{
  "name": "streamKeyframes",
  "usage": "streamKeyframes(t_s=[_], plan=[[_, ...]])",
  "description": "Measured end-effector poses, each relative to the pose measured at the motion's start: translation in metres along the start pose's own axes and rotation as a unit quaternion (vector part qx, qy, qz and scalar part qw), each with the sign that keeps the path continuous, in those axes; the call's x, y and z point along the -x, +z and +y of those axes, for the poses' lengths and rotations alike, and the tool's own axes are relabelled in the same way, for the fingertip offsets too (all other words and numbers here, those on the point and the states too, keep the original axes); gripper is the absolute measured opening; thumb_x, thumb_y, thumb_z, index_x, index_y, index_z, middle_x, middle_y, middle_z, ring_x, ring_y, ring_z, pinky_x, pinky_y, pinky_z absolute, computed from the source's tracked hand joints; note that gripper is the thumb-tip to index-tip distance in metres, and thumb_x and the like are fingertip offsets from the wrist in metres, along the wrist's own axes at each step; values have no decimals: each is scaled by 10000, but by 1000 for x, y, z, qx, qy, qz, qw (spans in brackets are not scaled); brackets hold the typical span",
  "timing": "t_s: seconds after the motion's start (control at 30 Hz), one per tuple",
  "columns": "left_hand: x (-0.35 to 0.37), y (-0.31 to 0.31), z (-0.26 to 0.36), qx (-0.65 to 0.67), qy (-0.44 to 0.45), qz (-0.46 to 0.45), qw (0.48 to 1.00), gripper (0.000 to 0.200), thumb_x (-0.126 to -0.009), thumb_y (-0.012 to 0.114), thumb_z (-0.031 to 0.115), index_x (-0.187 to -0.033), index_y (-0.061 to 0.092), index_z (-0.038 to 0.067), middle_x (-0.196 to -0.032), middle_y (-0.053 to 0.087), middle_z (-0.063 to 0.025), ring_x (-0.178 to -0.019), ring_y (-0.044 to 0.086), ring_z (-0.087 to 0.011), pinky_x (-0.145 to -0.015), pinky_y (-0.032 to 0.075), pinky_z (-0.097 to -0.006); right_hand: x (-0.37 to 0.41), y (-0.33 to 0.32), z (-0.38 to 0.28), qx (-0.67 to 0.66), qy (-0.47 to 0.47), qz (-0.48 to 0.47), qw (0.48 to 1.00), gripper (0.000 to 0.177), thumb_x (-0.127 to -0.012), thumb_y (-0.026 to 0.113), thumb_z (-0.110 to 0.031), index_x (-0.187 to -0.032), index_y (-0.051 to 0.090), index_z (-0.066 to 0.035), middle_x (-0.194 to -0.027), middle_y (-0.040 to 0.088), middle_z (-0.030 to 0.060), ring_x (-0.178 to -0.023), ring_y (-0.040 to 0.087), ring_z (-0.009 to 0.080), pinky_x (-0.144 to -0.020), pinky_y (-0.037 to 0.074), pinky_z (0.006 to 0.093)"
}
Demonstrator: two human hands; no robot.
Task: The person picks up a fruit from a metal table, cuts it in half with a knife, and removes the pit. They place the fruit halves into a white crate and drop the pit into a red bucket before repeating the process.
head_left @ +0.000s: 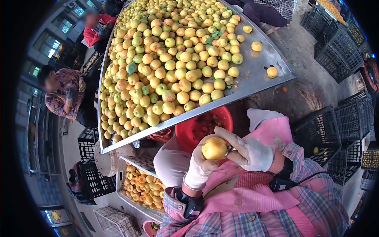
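Cupping yellow fruit (214,148): left hand (200,162), fingers curled round it, near side of red basin (227,118). Right hand (254,154): fingers seem to pinch small metal piece (233,149) at fruit's right side, mostly hidden. Fruit could roll free if cupped grip loosens. Metal, if sharp, could skid and nick left glove (197,172). Fruit looks plump, golden, smooth; no blemish I can make out.

Left grip (200,165), white-gloved hand, holds round yellow fruit (214,148); right grip (253,153), gloved alike, at its side. Round red plastic tub (182,133) beyond, by edge of silver metal counter (256,71) heaped with round yellow-green fruits (166,75).
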State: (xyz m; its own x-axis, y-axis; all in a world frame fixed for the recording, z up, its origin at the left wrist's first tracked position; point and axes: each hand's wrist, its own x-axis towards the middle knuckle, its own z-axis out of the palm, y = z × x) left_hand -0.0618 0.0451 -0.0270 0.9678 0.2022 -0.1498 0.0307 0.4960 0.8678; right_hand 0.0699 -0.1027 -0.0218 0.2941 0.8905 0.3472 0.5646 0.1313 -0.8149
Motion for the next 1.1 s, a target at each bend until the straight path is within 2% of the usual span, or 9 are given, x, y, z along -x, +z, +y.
streamKeyframes(t_s=[0.07,0.2,0.27,0.33,0.4,0.47,0.7,1.0,1.1], plan=[[0,2,4,16,-5,21,1000,919,-604,898,449,-1279,481,-14,-1111,600,-28,-1006,565,-118,-904,448,-272,2,-12,-5,3,71,-133,989,674,-943,534,-144,-1488,167,5,-1401,448,237,-954,649,368,-839,517,358],[-5,-2,34,-35,-39,-41,998,782,-632,885,305,-1230,513,-35,-1084,604,-29,-969,565,-115,-878,448,-263,0,-17,-9,-1,94,-175,980,679,-921,564,-109,-1477,193,12,-1394,450,251,-925,654,366,-808,529,369],[-10,1,45,-75,-66,-62,993,781,-649,884,329,-1231,515,-37,-1081,605,-34,-974,564,-117,-878,445,-261,1,-10,-6,-11,39,-67,997,672,-960,516,-267,-1501,171,-63,-1041,654,194,-697,655,381,-605,538,436],[-10,12,24,-66,-11,-42,997,839,-662,868,441,-1248,505,-38,-1084,601,-38,-977,565,-122,-884,445,-265,2,-4,-4,16,27,-22,999,681,-943,542,-243,-1496,189,-58,-1038,657,186,-695,657,374,-602,539,428],[-9,29,14,21,74,102,992,943,-646,818,594,-1267,493,-36,-1091,597,-39,-975,567,-127,-884,450,-270,0,-1,-3,41,16,27,999,691,-927,568,-219,-1491,207,-52,-1036,660,179,-694,659,367,-599,540,419],[-9,24,5,-3,74,93,993,975,-671,758,657,-1300,469,-30,-1133,580,-47,-994,564,-133,-887,457,-276,-2,0,-3,81,-2,61,995,712,-890,614,-177,-1479,239,-41,-1056,659,172,-695,666,346,-590,540,407],[-5,22,26,-131,70,77,986,671,-857,713,353,-1334,437,-28,-1182,530,-81,-1032,549,-144,-880,470,-278,-3,-13,-4,101,27,-18,994,726,-886,623,-197,-1485,235,-69,-1127,640,159,-691,668,331,-577,537,402],[-10,26,11,-183,64,105,975,673,-749,808,406,-1175,500,-15,-969,624,-52,-871,598,-137,-777,499,-275,-12,-11,-7,25,61,-43,997,768,-856,650,-191,-1493,220,-165,-1194,608,168,-818,668,353,-675,546,425],[-15,32,9,-231,67,134,961,513,-721,806,300,-1051,557,-4,-869,646,-67,-776,629,-163,-707,517,-297,-15,-11,-4,-32,50,-51,997,762,-837,655,-158,-1479,245,-176,-1209,598,171,-901,655,378,-745,547,427]])
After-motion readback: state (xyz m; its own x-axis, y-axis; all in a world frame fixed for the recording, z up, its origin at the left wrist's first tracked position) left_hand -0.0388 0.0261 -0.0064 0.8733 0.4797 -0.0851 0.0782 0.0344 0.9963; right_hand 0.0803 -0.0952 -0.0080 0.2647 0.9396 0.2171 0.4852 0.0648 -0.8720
